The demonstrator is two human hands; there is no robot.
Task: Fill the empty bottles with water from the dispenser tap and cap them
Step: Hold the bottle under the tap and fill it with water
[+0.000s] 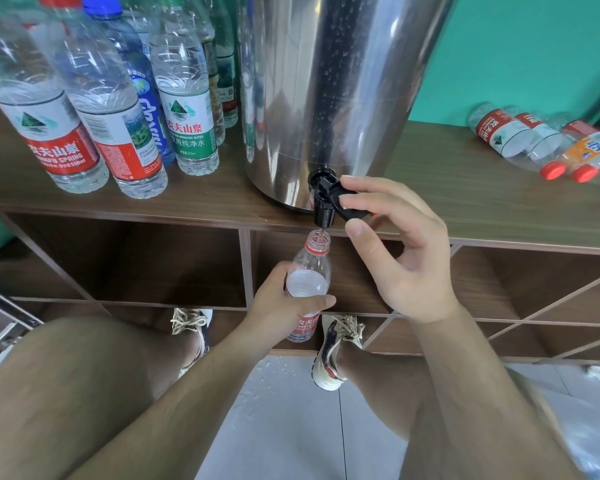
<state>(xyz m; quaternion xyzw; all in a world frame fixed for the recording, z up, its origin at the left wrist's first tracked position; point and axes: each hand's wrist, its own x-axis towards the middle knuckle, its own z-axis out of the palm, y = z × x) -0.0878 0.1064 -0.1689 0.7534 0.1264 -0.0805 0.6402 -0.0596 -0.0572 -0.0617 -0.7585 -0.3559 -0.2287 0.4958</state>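
A steel water dispenser [329, 81] stands on the brown shelf top [447, 174]. Its black tap [324, 202] juts over the front edge. My right hand [399, 244] pinches the tap lever between thumb and fingers. Directly under the spout, my left hand [281, 303] grips an uncapped clear bottle [309, 271] with a red label. A thin stream of water runs into its open mouth, and the water level stands near the bottle's shoulder.
Several filled, capped bottles [118, 109] stand on the shelf top left of the dispenser. Empty bottles with red caps [541, 143] lie on their sides at the right. Open cubbies sit below the shelf top. Water drops spot the tiled floor [281, 375] by my shoes.
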